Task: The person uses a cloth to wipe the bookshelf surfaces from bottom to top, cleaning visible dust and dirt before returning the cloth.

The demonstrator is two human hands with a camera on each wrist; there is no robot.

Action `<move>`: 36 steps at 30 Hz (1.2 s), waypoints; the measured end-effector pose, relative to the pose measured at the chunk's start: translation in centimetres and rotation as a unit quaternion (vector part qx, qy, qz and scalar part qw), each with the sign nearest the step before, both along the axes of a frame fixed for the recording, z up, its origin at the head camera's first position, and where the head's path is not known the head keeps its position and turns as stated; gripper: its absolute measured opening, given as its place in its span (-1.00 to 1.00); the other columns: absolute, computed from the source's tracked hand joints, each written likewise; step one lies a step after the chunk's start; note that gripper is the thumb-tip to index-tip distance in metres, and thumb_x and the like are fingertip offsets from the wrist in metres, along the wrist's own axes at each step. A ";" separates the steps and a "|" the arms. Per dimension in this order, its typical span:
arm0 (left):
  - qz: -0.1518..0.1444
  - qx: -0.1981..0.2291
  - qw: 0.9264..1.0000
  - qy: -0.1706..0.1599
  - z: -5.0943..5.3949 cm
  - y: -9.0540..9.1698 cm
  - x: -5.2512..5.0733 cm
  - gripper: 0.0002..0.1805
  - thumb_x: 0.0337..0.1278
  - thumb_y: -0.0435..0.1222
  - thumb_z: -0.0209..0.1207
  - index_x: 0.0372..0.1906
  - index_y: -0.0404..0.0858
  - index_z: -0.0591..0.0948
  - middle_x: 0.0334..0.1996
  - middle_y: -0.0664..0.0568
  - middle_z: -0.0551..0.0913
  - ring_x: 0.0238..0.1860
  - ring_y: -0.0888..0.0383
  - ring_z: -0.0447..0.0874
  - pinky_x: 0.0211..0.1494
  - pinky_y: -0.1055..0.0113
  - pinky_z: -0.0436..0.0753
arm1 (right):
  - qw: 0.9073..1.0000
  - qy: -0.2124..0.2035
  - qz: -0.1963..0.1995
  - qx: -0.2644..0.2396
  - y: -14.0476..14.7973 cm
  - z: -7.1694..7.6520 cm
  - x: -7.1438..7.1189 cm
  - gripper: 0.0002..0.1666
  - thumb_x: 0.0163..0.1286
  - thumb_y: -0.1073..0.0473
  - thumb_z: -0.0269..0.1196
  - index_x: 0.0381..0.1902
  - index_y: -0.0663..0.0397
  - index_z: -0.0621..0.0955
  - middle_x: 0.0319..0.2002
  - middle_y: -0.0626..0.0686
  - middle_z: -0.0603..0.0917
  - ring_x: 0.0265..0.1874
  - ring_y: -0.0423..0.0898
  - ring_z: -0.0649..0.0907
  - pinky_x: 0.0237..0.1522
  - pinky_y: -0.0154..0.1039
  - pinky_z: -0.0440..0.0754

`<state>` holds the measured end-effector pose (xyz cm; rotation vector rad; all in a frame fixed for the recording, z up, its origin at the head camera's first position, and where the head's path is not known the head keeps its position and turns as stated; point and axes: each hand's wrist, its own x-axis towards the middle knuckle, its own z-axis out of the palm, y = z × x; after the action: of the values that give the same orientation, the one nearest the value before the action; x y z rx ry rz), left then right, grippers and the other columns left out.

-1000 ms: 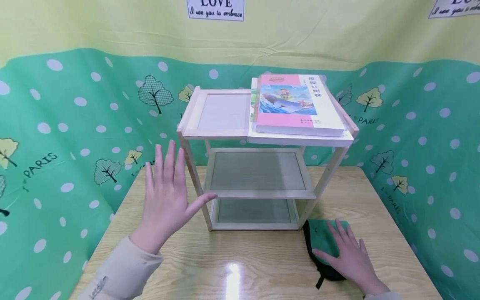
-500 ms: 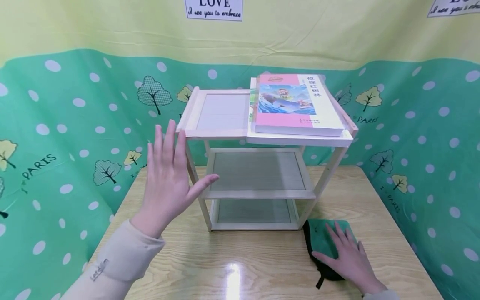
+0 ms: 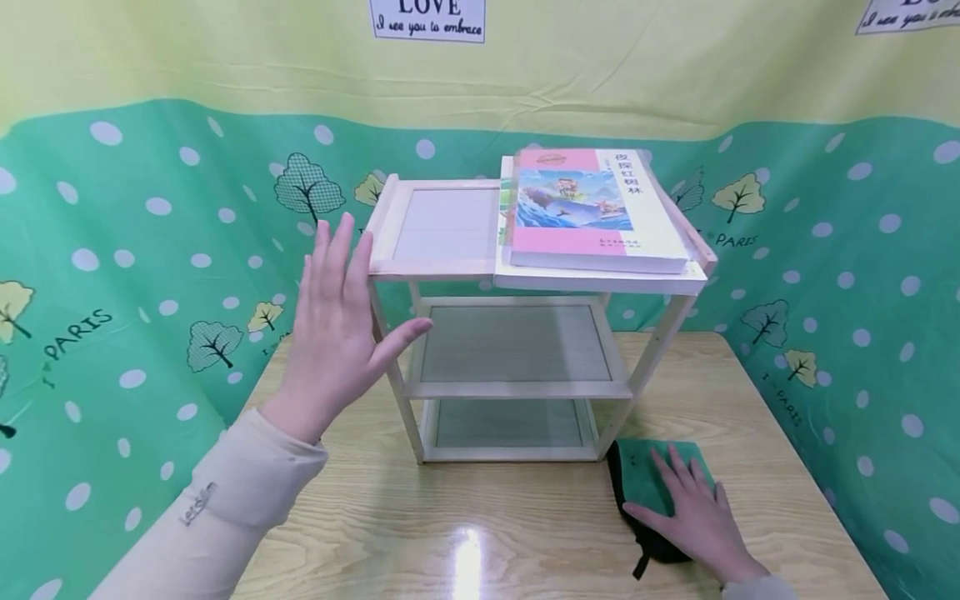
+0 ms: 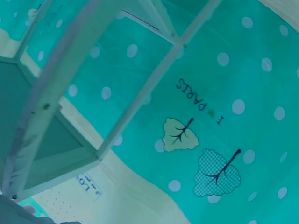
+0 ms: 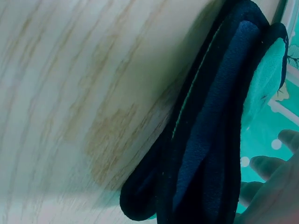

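Observation:
My left hand (image 3: pixel 330 333) is raised with straight fingers and the thumb out, near the upper left corner of a small whitish wooden shelf (image 3: pixel 517 389). Whether it touches the frame cannot be told. In the left wrist view, slanting shelf bars (image 4: pixel 140 102) show, while the hand itself is mostly out of sight. My right hand (image 3: pixel 697 521) rests with spread fingers on a green cloth pouch (image 3: pixel 637 471) with black edging and a small loop, on the table right of the shelf. In the right wrist view, the pouch (image 5: pixel 210 116) shows dark folded layers beside my fingertips (image 5: pixel 266 165).
A pink-and-white book (image 3: pixel 577 200) lies on a larger white book (image 3: pixel 600 280) on the right half of the shelf's top board. Below are two lower boards. The wood-grain table (image 3: pixel 360 517) is enclosed by a green and yellow printed curtain (image 3: pixel 180 267).
My left hand has risen, from beside the shelf's left leg to the level of its top board. The right hand and the pouch have stayed put.

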<state>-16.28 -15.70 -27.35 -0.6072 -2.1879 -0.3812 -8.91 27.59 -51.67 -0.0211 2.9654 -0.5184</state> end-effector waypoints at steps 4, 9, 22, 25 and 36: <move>-0.031 0.004 0.999 0.032 0.6 -0.1 -1.1 -0.05 0.31 0.31 -0.16 0.49 -0.33 0.06 0.51 -0.25 0.08 0.57 -0.27 -0.10 0.57 -0.26 0.04 | 1.000 0.001 0.002 0.003 0.1 -0.3 -0.3 0.27 0.11 -0.60 0.15 0.54 0.08 0.16 0.52 0.39 0.05 0.41 0.57 0.02 0.17 0.71 -0.02; -0.075 0.024 0.995 0.058 1.1 0.0 -2.1 -0.17 0.40 0.20 -0.13 0.42 -0.40 0.16 0.43 -0.31 0.22 0.55 -0.27 0.02 0.60 -0.13 0.12 | 1.000 -0.001 0.001 -0.002 0.1 -0.5 -0.6 0.28 0.10 -0.60 0.15 0.54 0.09 0.17 0.52 0.39 0.06 0.42 0.56 0.01 0.18 0.70 -0.04; -0.128 0.048 0.989 0.048 1.1 -0.1 -3.4 -0.32 0.44 0.12 -0.11 0.16 -0.47 0.35 0.25 -0.34 0.47 0.49 -0.27 0.19 0.57 -0.03 0.25 | 1.000 -0.013 -0.001 0.012 0.0 -1.4 -1.2 0.29 0.08 -0.62 0.14 0.52 0.14 0.20 0.51 0.42 0.04 0.39 0.63 -0.03 0.15 0.72 -0.09; -0.138 0.068 0.987 0.050 0.8 0.0 -3.6 -0.35 0.43 0.12 -0.10 0.10 -0.45 0.39 0.20 -0.33 0.52 0.47 -0.27 0.25 0.54 -0.02 0.30 | 1.000 -0.012 -0.001 0.017 0.0 -1.8 -1.3 0.31 0.07 -0.64 0.14 0.51 0.15 0.21 0.51 0.43 0.04 0.40 0.62 -0.04 0.15 0.73 -0.08; -0.182 0.174 0.962 0.104 -0.7 1.3 -4.9 -0.53 0.40 0.08 -0.01 -0.16 -0.31 0.38 -0.04 -0.28 0.52 0.36 -0.24 0.41 0.46 -0.02 0.44 | 1.000 -0.007 -0.011 0.019 0.1 -3.9 -1.3 0.34 0.06 -0.67 0.10 0.53 0.14 0.18 0.53 0.39 -0.02 0.44 0.56 -0.14 0.17 0.72 -0.19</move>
<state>-21.14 -14.36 -28.07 -0.8109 -1.7489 -0.8374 -10.22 27.69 -55.60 0.0181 2.9645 -0.4641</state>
